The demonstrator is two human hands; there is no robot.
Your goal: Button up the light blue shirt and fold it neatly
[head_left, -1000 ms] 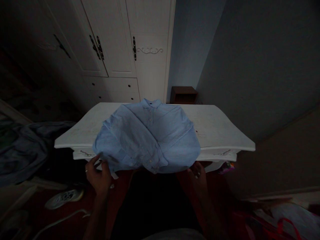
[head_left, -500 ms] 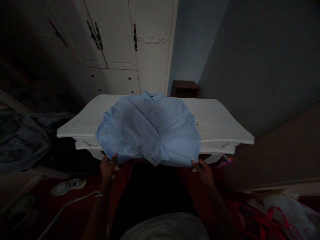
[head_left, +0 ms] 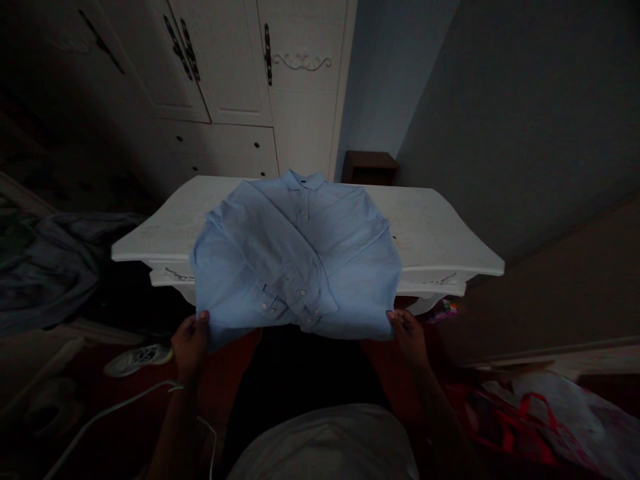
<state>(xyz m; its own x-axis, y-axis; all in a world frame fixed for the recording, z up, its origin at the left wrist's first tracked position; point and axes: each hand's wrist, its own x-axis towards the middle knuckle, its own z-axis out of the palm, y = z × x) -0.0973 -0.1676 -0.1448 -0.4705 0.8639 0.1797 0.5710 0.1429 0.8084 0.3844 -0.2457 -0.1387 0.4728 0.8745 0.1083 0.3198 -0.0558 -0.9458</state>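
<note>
A light blue button-up shirt (head_left: 300, 260) lies face up on a white table (head_left: 440, 247), collar at the far side, both sleeves folded across the chest. Its lower part hangs over the table's near edge. My left hand (head_left: 190, 341) pinches the shirt's bottom left corner. At the bottom right corner my right hand (head_left: 407, 333) grips the hem. Both hands are closed on the cloth and hold the hem taut just below the table edge.
A white wardrobe (head_left: 235, 80) with drawers stands behind the table, a small brown stand (head_left: 370, 167) beside it. Dark clothes (head_left: 45, 267) are heaped at the left. A shoe (head_left: 137, 359) and a white cable (head_left: 110, 413) lie on the floor; red-strapped bags (head_left: 530, 420) at the right.
My hands have moved outward to the two bottom corners and taken hold of the hem. The hem now hangs straighter and flatter. The view has tilted down slightly.
</note>
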